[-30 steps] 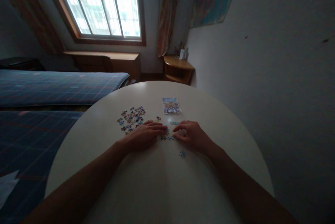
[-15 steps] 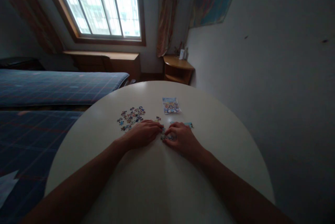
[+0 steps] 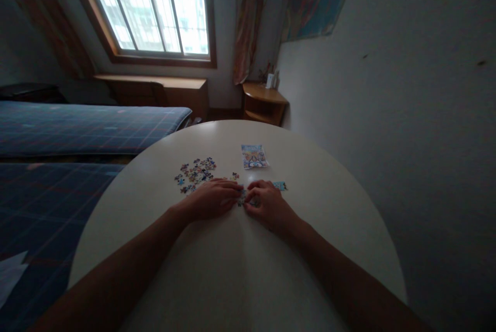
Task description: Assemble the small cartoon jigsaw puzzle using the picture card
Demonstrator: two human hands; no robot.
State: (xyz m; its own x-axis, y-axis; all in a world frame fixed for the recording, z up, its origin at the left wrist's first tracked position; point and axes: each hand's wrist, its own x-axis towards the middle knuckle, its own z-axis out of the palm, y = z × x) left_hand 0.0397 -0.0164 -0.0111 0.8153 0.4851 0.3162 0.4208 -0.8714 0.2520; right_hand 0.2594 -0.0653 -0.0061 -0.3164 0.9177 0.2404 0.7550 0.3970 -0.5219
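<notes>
Both my hands meet at a few jigsaw pieces [image 3: 241, 198] near the middle of the round white table [image 3: 248, 280]. My left hand [image 3: 217, 196] rests palm down, fingers pressed together, its fingertips closed on the left edge of these pieces. From the other side, my right hand [image 3: 267, 204] pinches a jigsaw piece between thumb and fingers; the hand hides most of it. A blue strip of joined pieces [image 3: 279, 185] lies just behind my right hand, partly covered. Loose jigsaw pieces [image 3: 196, 172] are spread beyond my left hand, and one small piece [image 3: 235, 176] lies apart from them.
A picture packet [image 3: 254, 156] lies flat beyond my hands. A bed with a blue plaid cover [image 3: 58, 192] stands along the left, with white paper [image 3: 11, 272] on it. The wall [image 3: 387, 115] is close on the right. A corner shelf [image 3: 265, 93] stands behind the table.
My right hand has shifted slightly, its fingers drawing closer to the left fingertips. More of the blue strip behind it shows. The left hand has hardly moved.
</notes>
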